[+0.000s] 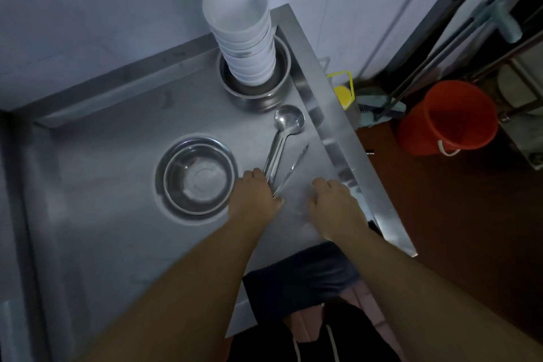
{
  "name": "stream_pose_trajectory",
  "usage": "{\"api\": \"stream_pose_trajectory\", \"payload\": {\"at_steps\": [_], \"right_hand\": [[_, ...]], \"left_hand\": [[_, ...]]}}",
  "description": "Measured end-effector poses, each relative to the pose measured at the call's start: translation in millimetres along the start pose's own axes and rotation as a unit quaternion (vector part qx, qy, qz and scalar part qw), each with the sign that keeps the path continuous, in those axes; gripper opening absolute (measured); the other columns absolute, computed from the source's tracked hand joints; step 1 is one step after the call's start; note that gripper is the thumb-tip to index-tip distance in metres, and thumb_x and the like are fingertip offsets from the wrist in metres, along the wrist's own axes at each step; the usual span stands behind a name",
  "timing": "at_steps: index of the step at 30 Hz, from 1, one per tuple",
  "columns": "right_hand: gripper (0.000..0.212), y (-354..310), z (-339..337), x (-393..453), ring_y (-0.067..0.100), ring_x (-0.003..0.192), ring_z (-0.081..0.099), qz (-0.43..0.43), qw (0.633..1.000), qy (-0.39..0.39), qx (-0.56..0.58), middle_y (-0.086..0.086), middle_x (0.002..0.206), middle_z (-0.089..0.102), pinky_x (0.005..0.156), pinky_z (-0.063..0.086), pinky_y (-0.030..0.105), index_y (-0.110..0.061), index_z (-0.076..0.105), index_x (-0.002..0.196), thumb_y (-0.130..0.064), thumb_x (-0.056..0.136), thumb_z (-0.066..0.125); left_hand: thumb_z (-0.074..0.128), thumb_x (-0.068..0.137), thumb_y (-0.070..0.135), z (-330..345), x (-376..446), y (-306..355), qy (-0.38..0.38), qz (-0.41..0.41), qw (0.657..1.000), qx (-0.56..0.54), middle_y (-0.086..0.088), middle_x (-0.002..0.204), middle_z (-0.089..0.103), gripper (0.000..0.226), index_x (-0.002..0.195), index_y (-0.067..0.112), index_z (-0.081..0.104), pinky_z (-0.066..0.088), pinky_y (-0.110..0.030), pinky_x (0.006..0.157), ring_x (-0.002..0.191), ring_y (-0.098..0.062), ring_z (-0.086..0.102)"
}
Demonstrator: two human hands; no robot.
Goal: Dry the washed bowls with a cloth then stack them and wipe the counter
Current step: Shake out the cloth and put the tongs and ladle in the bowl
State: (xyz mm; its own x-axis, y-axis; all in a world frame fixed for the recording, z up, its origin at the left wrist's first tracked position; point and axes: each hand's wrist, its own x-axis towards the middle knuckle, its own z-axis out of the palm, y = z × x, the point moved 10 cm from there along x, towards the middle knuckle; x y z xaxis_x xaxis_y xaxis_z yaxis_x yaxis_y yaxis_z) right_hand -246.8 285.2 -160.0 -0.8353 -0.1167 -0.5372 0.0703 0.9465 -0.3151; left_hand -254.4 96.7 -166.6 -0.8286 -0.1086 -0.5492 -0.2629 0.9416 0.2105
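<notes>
A tall stack of white bowls (pixel 244 38) stands upside down inside a steel pot (pixel 255 94) at the back of the steel counter (pixel 117 185). Nested steel bowls (pixel 197 176) sit mid-counter. My left hand (pixel 257 194) lies palm down over the handle ends of the steel ladles (pixel 282 138) and the tongs (pixel 295 166), fingers curled on them. My right hand (pixel 335 206) rests palm down on the counter to their right, holding nothing. A dark cloth (pixel 299 273) is draped at the counter's front edge, between my forearms.
The counter's raised right rim (pixel 338 132) runs diagonally; beyond it are the floor, an orange bucket (pixel 449 117), a yellow-capped bottle (pixel 343 94) and mop handles (pixel 435 53). A tiled wall (pixel 88 9) backs the counter.
</notes>
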Motion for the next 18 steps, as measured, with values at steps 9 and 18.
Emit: {"api": "stream_pose_trajectory", "payload": {"at_steps": [9, 18], "right_hand": [[0.031, 11.0, 4.5, 4.6, 0.022, 0.103, 0.051, 0.032, 0.998, -0.008, 0.048, 0.006, 0.119, 0.059, 0.085, 0.05, 0.038, -0.017, 0.056, 0.132, -0.032, 0.107, 0.048], [0.031, 13.4, -7.8, 8.8, 0.024, 0.105, 0.061, 0.045, 0.996, -0.024, 0.072, 0.007, 0.121, 0.064, 0.09, 0.058, 0.044, -0.017, 0.06, 0.129, -0.034, 0.108, 0.046]], "left_hand": [[0.074, 0.093, 0.041, 0.2, 15.7, 10.9, -0.007, -0.03, 1.0, 0.001, -0.014, 0.134, 0.053, 0.061, 0.135, 0.005, 0.049, 0.052, -0.043, 0.101, 0.123, -0.033, 0.055], [0.07, 0.094, 0.027, -11.5, -3.1, -4.7, -0.001, -0.064, 0.996, -0.055, -0.014, 0.132, 0.055, 0.046, 0.131, 0.007, 0.052, 0.048, -0.04, 0.101, 0.121, -0.032, 0.057]]}}
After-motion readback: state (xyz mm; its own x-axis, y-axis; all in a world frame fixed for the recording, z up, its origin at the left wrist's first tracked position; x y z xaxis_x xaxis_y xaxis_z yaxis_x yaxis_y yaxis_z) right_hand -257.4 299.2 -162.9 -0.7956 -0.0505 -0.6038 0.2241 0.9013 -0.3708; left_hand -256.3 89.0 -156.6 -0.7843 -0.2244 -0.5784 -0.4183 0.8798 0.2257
